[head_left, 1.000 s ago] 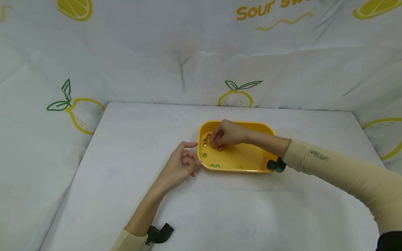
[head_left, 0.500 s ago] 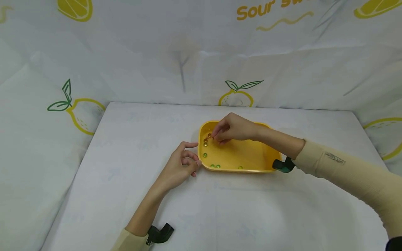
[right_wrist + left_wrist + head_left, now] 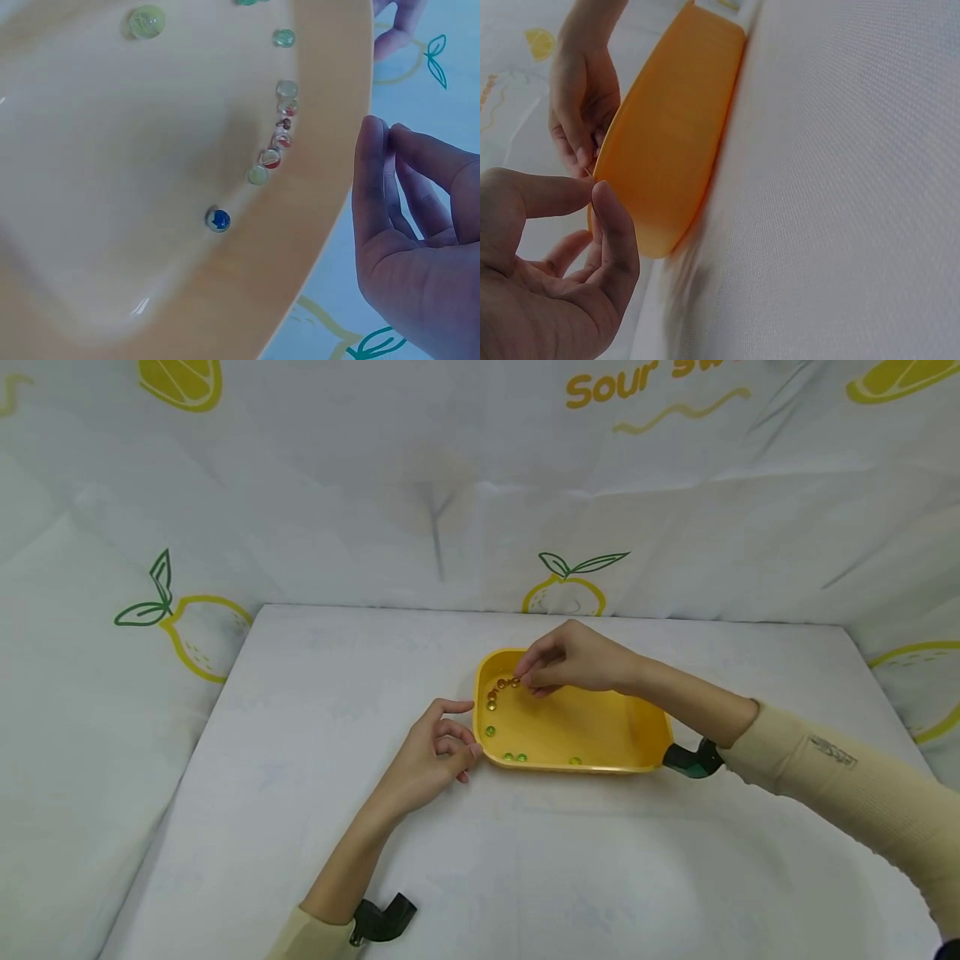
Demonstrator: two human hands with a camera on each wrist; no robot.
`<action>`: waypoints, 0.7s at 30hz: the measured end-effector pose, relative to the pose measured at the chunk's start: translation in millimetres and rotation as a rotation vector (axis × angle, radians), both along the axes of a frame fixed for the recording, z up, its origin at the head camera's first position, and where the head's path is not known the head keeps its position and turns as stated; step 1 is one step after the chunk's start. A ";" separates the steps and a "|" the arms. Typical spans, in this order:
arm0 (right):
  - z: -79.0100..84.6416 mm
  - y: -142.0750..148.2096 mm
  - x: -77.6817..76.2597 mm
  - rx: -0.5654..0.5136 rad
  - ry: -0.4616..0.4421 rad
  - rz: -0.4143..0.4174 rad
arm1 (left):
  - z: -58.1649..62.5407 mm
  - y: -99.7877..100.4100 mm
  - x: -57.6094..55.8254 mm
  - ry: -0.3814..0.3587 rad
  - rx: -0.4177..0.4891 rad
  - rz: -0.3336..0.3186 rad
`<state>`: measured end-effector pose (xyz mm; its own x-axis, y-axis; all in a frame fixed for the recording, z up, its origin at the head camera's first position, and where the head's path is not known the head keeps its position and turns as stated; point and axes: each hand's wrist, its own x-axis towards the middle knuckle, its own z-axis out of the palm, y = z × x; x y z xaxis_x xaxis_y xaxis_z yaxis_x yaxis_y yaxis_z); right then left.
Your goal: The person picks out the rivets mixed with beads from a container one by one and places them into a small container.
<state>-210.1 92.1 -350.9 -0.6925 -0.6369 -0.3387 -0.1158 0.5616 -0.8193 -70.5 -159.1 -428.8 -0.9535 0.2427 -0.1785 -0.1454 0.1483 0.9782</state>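
My right hand (image 3: 581,656) reaches over the yellow tray (image 3: 570,770) from the right. Its thumb and forefinger meet in a pinch, and a tiny reddish thing, its kind unclear, shows at the fingertips in the head view. Along the tray's left end runs a curved row of glass marbles (image 3: 271,157), some with red inside; a blue marble (image 3: 217,220) lies apart. Green marbles (image 3: 490,732) sit near the left and front walls. My left hand (image 3: 435,756) rests at the tray's left end, forefinger and thumb touching its outer edge, other fingers loosely bent.
The tray lies on a white table (image 3: 322,693), with a white lemon-print cloth (image 3: 337,485) hanging behind it. A black wrist mount (image 3: 384,918) sits on the left forearm; another wrist mount (image 3: 693,760) overlaps the tray's right corner.
My right hand has moved back and to the right over the tray, still pinching, uncovering more of the marble row. My left hand and the tray have stayed in place.
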 end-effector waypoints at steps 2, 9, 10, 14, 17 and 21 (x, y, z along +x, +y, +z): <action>2.3 0.9 2.2 -0.002 0.008 -0.003 | -0.3 0.0 0.1 0.000 0.004 -0.001; 12.9 7.8 7.8 -0.013 0.023 -0.030 | -0.8 -0.1 0.3 0.005 0.003 0.001; 14.9 9.2 8.3 -0.016 0.022 -0.035 | -0.9 -0.1 0.4 0.005 0.002 0.002; 21.4 15.5 10.0 -0.025 0.015 -0.054 | -0.9 0.3 0.3 0.006 0.000 0.003; 25.0 19.9 11.9 -0.032 0.021 -0.066 | -1.0 0.4 0.3 0.009 -0.001 0.001; 27.5 25.3 14.2 -0.044 0.040 -0.073 | -1.0 0.1 0.3 0.013 -0.004 0.001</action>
<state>-195.9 117.4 -323.5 -0.7501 -0.5977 -0.2830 -0.1087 0.5336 -0.8387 -70.2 -158.9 -429.8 -0.9561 0.2411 -0.1665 -0.1324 0.1517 0.9795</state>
